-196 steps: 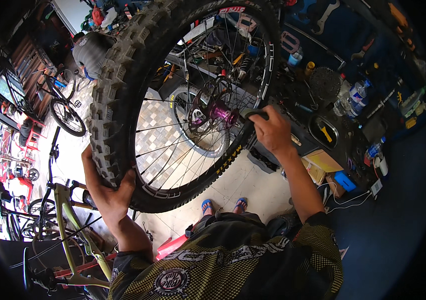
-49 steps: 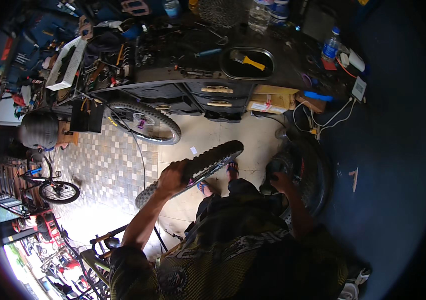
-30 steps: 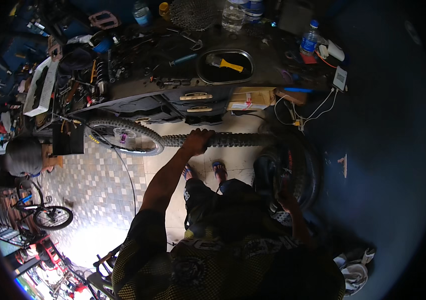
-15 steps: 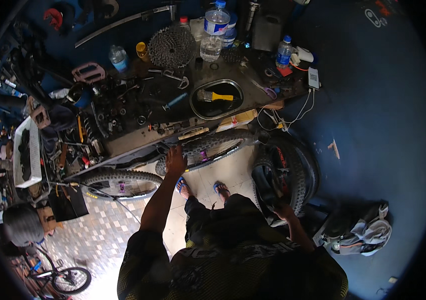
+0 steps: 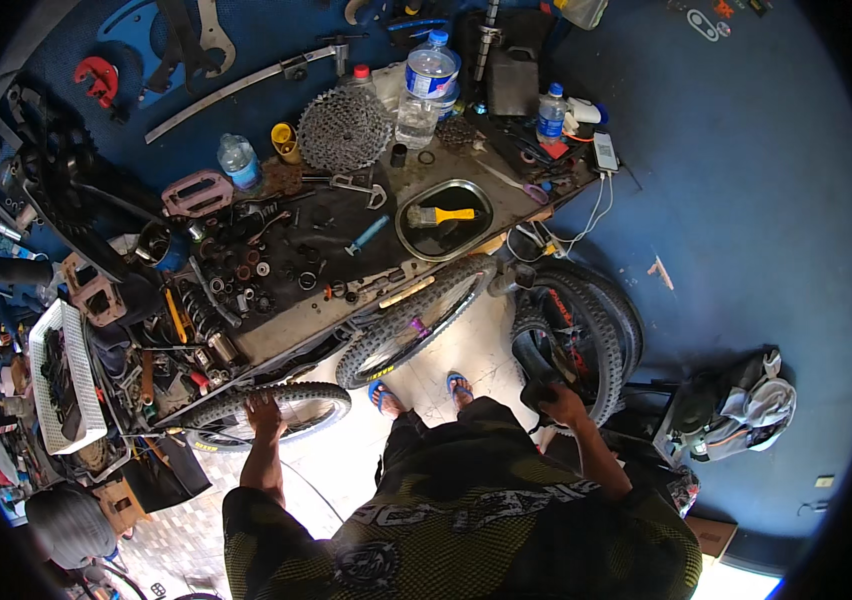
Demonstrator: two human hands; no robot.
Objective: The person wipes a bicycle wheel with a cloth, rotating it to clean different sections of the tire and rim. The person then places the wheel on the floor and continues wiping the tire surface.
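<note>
My left hand lies over the top of a bicycle wheel below the bench's front edge, its fingers curled across the knobby tyre. On the right, my right hand is closed on the near end of a loose black tyre; shadow hides part of the grip. More knobby tyres stand just beyond it. Another bicycle wheel with a purple hub leans along the bench, farther from me than my left hand.
A cluttered workbench crosses ahead, carrying a metal tray with a yellow-handled brush, a large cassette and water bottles. A white basket is at left. A backpack sits by the blue wall at right.
My left hand has moved left and nearer, from beside the purple-hubbed wheel onto the left wheel. My right hand stays at the black tyre. The view has shifted.
</note>
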